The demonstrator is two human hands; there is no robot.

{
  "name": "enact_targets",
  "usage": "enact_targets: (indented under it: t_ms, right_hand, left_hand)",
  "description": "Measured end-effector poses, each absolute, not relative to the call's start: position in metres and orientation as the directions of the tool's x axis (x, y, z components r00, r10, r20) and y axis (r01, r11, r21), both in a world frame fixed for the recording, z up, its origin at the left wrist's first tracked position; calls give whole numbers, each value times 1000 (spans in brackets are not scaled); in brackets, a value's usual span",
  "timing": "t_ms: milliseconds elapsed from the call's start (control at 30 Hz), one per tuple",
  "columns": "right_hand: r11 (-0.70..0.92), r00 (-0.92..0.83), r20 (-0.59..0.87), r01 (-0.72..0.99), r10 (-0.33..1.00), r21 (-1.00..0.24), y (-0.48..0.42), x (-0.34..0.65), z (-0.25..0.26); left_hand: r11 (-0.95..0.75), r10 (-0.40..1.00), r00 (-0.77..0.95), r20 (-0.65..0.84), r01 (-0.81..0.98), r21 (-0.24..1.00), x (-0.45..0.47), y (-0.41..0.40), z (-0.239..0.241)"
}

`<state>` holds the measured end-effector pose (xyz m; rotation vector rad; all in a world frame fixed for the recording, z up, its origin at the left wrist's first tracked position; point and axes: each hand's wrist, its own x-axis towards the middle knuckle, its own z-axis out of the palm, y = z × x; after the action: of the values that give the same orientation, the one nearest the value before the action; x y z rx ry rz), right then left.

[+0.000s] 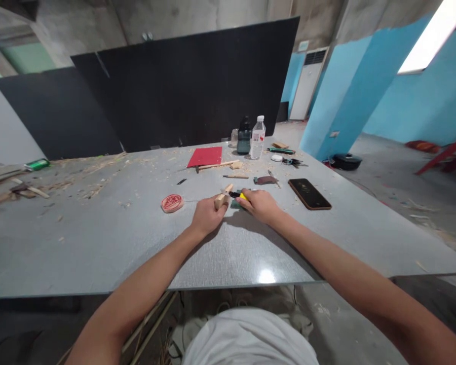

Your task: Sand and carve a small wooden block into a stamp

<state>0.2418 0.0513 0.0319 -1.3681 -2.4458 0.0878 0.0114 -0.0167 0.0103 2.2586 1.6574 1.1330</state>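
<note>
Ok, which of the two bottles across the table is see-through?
The clear bottle on the right, with a white cap and a label; the dark bottle just left of it is deep teal, almost black.

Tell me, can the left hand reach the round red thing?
Probably yes. The round red disc lies just beside the left hand, with only bare table between them, though that hand holds a small wooden piece.

Just left of the fingers (213, 207), a round reddish carved disc (172, 203), flat on the grey table (99, 243). Near on the right, a black rectangular phone (309, 193). Well beyond, a flat red sheet (205, 156), then a dark bottle (244, 136) just beside a clear plastic water bottle (257, 138). Far left, scattered wood shavings (95, 190).
</note>
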Motion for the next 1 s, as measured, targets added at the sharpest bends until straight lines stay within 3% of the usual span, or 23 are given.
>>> enact_targets:
  t_ms: [133, 200, 400, 600, 833, 1000]
  right_hand:
    - [254, -147, 309, 905, 940, -341, 66, 265, 37]
    - [259, -122, 353, 892, 927, -370, 66, 271, 37]
    - [580, -451, 366, 608, 814, -542, 31, 238, 24]
    - [625, -576, 316, 480, 754, -615, 19, 227, 17]
    - [665, -667, 296, 403, 684, -628, 5, 225, 23]
    - [657, -595, 287, 626, 750, -420, 16, 227, 27]
  left_hand:
    - [-483, 805, 207, 556, 772, 413, 4, -22, 10]
    - [-468, 807, 190, 559, 783, 410, 2, -22, 10]
    - [-449, 828, 148, 541, 752, 482, 1, -17, 11]
    - [-435, 853, 69, 518, 642, 632, 3, -21, 15]
    - [-517, 811, 153, 564, 638, 571, 2, -21, 7]
    - [-476, 804, 120, 583, 716, 510, 4, -22, 9]
